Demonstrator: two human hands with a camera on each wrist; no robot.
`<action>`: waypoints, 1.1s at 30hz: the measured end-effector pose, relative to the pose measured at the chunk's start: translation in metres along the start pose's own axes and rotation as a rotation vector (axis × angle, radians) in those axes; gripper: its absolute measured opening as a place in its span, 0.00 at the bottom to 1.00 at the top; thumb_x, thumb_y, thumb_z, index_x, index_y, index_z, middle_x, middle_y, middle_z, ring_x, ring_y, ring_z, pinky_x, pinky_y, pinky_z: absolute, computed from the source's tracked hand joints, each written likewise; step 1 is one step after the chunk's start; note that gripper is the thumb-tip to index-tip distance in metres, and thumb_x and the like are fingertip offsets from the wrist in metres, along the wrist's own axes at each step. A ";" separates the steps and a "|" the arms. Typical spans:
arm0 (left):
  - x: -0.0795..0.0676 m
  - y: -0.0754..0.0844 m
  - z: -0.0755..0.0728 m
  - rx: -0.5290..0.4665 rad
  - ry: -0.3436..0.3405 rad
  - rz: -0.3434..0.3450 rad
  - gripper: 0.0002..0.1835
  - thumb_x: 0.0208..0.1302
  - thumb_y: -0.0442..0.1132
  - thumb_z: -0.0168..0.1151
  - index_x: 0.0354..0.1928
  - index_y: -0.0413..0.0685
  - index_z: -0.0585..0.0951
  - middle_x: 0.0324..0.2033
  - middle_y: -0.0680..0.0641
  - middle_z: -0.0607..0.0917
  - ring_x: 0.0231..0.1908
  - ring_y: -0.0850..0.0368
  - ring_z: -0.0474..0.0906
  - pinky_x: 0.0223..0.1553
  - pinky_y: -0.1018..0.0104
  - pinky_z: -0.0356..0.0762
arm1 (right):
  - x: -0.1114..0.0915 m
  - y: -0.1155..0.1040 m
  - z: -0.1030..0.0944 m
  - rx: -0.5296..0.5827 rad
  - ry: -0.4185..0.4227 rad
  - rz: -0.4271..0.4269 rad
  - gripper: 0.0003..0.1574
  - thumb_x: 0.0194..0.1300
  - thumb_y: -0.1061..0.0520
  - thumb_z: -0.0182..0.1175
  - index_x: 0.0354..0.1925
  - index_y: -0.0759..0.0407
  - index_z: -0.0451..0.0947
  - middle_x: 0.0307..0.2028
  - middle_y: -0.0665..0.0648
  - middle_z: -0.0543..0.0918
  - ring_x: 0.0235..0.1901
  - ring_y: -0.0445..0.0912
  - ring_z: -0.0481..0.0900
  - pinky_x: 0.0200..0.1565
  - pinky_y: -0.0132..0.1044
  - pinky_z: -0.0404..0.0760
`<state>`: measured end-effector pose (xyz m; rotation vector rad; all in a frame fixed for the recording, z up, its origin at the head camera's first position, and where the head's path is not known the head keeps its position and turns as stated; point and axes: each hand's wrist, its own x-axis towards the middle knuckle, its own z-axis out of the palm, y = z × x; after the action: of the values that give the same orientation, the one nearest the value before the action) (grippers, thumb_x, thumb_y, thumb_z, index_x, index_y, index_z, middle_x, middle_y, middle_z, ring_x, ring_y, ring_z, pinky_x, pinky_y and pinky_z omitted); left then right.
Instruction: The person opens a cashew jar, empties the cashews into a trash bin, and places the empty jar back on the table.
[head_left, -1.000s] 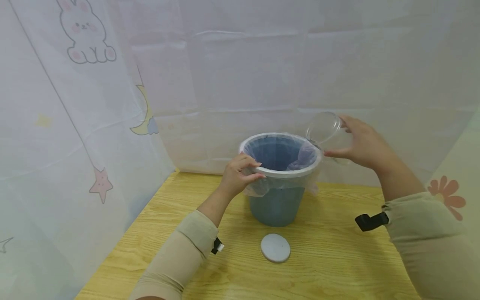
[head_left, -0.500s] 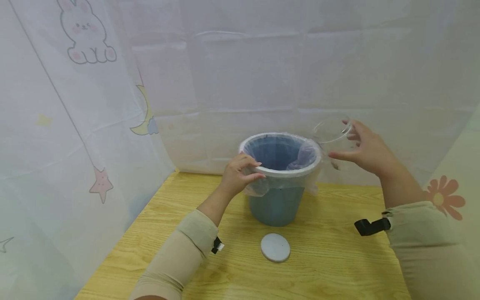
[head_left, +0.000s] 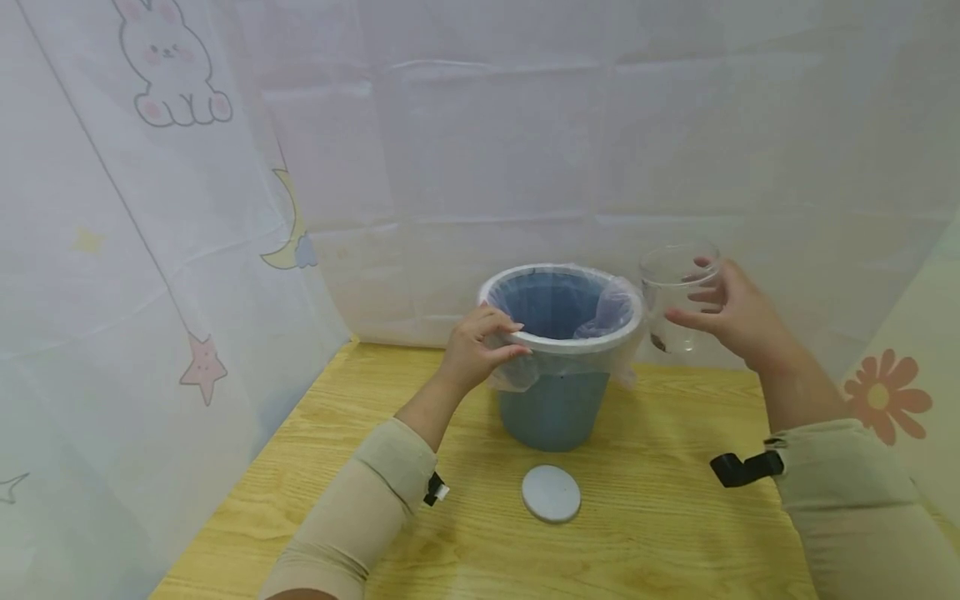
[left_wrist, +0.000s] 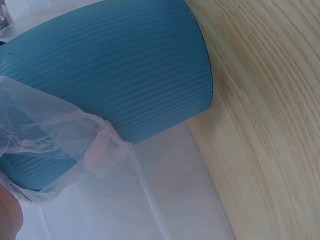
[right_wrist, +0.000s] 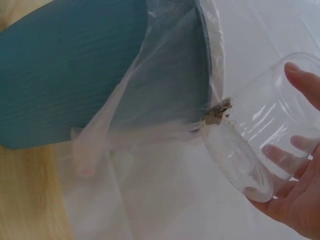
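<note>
A blue trash bin (head_left: pixel 553 408) with a white rim stands on the table, lined with a thin translucent plastic bag (left_wrist: pixel 45 117). My left hand (head_left: pixel 474 350) grips the rim at its near left side; only a bit of that hand shows in the left wrist view. To the bin's right, my right hand (head_left: pixel 738 321) holds a clear glass-like jar (right_wrist: pixel 257 120) by its side, thumb and fingers around it. The jar is lidless and nearly upright in the head view. Some brown crumbly residue (right_wrist: pixel 218 112) clings inside by its bottom edge.
A flat round white disc (head_left: pixel 551 493) lies on the yellow wood-grain table (head_left: pixel 645 525) in front of the bin. Pale printed sheets (head_left: pixel 480 150) hang behind and at the left. A black strap (head_left: pixel 745 469) sticks out from the right sleeve.
My right hand has moved the jar right and slightly down, away from the bin's rim, turning it from tilted towards upright. The left hand has stayed on the rim.
</note>
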<state>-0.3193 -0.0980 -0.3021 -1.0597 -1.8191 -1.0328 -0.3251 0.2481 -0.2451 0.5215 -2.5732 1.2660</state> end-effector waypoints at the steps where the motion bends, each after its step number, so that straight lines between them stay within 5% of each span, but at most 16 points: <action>1: 0.000 0.000 0.000 -0.001 -0.002 -0.002 0.16 0.34 0.30 0.75 0.32 0.36 0.83 0.28 0.41 0.82 0.34 0.49 0.76 0.43 0.66 0.74 | -0.001 0.001 0.001 0.012 -0.001 0.001 0.58 0.56 0.50 0.65 0.71 0.56 0.38 0.63 0.66 0.57 0.60 0.64 0.59 0.52 0.66 0.61; 8: 0.000 -0.001 0.000 -0.003 0.000 0.004 0.16 0.34 0.29 0.75 0.31 0.35 0.83 0.28 0.41 0.82 0.34 0.48 0.76 0.44 0.65 0.74 | -0.009 0.008 0.005 0.068 -0.022 -0.007 0.55 0.59 0.51 0.62 0.69 0.60 0.37 0.64 0.66 0.56 0.61 0.64 0.58 0.54 0.64 0.60; 12: -0.001 -0.006 0.001 0.004 0.001 0.013 0.17 0.34 0.31 0.76 0.31 0.37 0.83 0.28 0.42 0.82 0.34 0.50 0.76 0.43 0.65 0.74 | -0.016 0.015 0.009 0.091 -0.037 -0.015 0.53 0.60 0.53 0.62 0.69 0.60 0.38 0.63 0.64 0.56 0.61 0.64 0.59 0.51 0.35 0.72; 16: 0.000 -0.002 0.000 0.005 0.003 0.018 0.17 0.33 0.29 0.76 0.31 0.36 0.83 0.28 0.41 0.82 0.34 0.48 0.76 0.43 0.65 0.74 | -0.022 0.022 0.013 0.109 -0.043 -0.031 0.51 0.61 0.56 0.61 0.69 0.58 0.39 0.62 0.64 0.58 0.59 0.62 0.61 0.40 0.17 0.69; 18: 0.000 -0.002 0.000 0.005 0.004 0.022 0.17 0.33 0.29 0.76 0.31 0.36 0.83 0.28 0.41 0.82 0.33 0.49 0.76 0.42 0.66 0.74 | -0.025 0.025 0.015 0.113 -0.042 -0.048 0.47 0.60 0.58 0.61 0.67 0.60 0.43 0.62 0.63 0.58 0.58 0.61 0.62 0.42 0.17 0.70; 21: 0.000 -0.002 0.000 0.011 0.003 0.024 0.17 0.33 0.29 0.76 0.31 0.36 0.83 0.28 0.41 0.81 0.33 0.50 0.76 0.40 0.67 0.74 | -0.030 0.027 0.018 0.133 -0.057 -0.058 0.43 0.60 0.60 0.61 0.65 0.62 0.49 0.63 0.62 0.57 0.59 0.62 0.61 0.53 0.37 0.71; 24: 0.000 -0.003 0.001 0.012 0.002 0.023 0.16 0.33 0.30 0.76 0.31 0.36 0.83 0.28 0.41 0.81 0.33 0.50 0.76 0.40 0.67 0.74 | -0.035 0.031 0.024 0.167 -0.088 -0.054 0.44 0.58 0.61 0.62 0.66 0.59 0.49 0.63 0.61 0.57 0.61 0.65 0.56 0.57 0.59 0.59; 26: -0.001 -0.003 0.000 0.011 0.002 0.020 0.16 0.33 0.30 0.76 0.31 0.36 0.83 0.28 0.41 0.81 0.33 0.50 0.76 0.40 0.67 0.74 | -0.040 0.033 0.028 0.187 -0.105 -0.048 0.50 0.58 0.61 0.63 0.68 0.52 0.42 0.62 0.62 0.59 0.61 0.67 0.55 0.56 0.64 0.56; 29: -0.001 -0.002 0.001 0.010 0.002 0.013 0.17 0.33 0.30 0.76 0.31 0.36 0.83 0.28 0.41 0.82 0.33 0.49 0.77 0.42 0.67 0.74 | -0.044 0.038 0.033 0.182 -0.108 -0.065 0.50 0.58 0.62 0.62 0.68 0.50 0.43 0.61 0.61 0.61 0.61 0.64 0.58 0.57 0.46 0.65; 33: 0.000 -0.001 0.001 0.009 0.000 0.000 0.16 0.34 0.30 0.76 0.31 0.36 0.83 0.28 0.41 0.82 0.33 0.49 0.77 0.44 0.65 0.73 | -0.050 0.045 0.036 0.183 -0.119 -0.109 0.50 0.58 0.64 0.61 0.68 0.49 0.43 0.61 0.60 0.61 0.59 0.66 0.60 0.45 0.23 0.70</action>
<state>-0.3207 -0.0979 -0.3028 -1.0548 -1.8217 -1.0240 -0.2995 0.2552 -0.3166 0.7833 -2.4962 1.4812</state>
